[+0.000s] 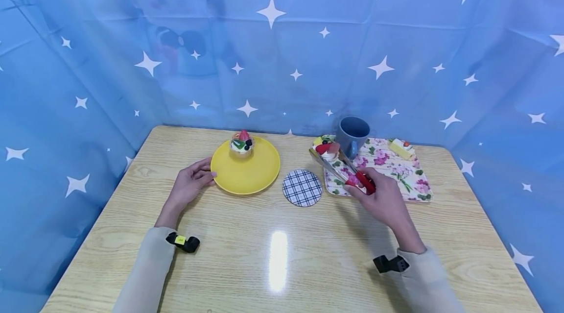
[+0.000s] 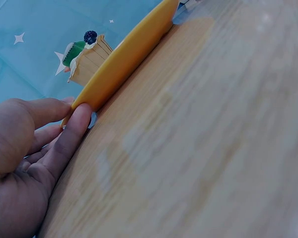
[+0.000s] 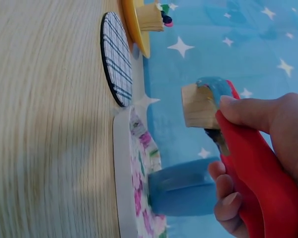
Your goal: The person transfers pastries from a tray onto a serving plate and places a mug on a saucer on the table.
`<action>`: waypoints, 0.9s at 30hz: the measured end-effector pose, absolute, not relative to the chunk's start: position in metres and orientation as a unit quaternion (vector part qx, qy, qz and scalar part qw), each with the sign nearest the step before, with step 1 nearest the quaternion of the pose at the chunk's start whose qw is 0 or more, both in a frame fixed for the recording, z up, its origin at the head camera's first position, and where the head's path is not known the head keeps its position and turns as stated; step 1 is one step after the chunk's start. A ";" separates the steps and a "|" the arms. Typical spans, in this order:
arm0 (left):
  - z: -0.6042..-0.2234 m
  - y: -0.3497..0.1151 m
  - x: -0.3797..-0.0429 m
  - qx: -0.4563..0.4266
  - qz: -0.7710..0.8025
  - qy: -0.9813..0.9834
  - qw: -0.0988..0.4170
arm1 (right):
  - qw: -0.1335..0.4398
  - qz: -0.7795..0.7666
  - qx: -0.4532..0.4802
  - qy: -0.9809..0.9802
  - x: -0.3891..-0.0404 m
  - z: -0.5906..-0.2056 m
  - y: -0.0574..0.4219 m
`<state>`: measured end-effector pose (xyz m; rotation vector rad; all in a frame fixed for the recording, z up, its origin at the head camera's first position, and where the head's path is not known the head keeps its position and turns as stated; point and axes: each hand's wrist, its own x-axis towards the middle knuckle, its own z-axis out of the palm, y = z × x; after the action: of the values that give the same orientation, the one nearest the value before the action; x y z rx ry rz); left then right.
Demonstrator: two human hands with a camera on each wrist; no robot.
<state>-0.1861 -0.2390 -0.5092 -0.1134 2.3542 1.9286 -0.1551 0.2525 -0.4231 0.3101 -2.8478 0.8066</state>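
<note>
My left hand point(image 1: 190, 184) pinches the left rim of a round yellow plate point(image 1: 246, 176) between thumb and fingers; the plate's edge point(image 2: 124, 62) shows close up in the left wrist view. On the plate's far part stands a small fruit-topped cupcake point(image 1: 241, 145). My right hand point(image 1: 383, 196) grips red-handled tongs point(image 1: 366, 183). Their tips hold a second fruit-topped cupcake point(image 3: 197, 106), raised above the left part of a floral tray point(image 1: 401, 183). In the head view the tong tips partly cover this cupcake.
A blue-grey mug point(image 1: 354, 132) stands at the tray's back, just beyond the tongs. A small cake slice point(image 1: 401, 149) lies at the tray's back right. Between plate and tray lies a round checked coaster point(image 1: 302, 188). A starry blue curtain point(image 1: 282, 58) hangs behind the wooden table point(image 1: 229, 254).
</note>
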 end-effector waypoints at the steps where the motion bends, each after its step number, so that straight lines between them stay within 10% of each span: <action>1: -0.509 -0.239 -0.186 -0.038 0.633 0.772 0.048 | 0.080 0.271 0.103 -0.954 -0.155 -0.423 0.252; 27: -0.511 -0.239 -0.187 -0.039 0.629 0.775 0.046 | 0.059 0.279 0.127 -0.950 -0.161 -0.432 0.219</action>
<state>-0.1875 -0.2389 -0.5106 -0.1181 2.3650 1.9212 -0.1614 0.2190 -0.4320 0.3854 -2.8769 0.8445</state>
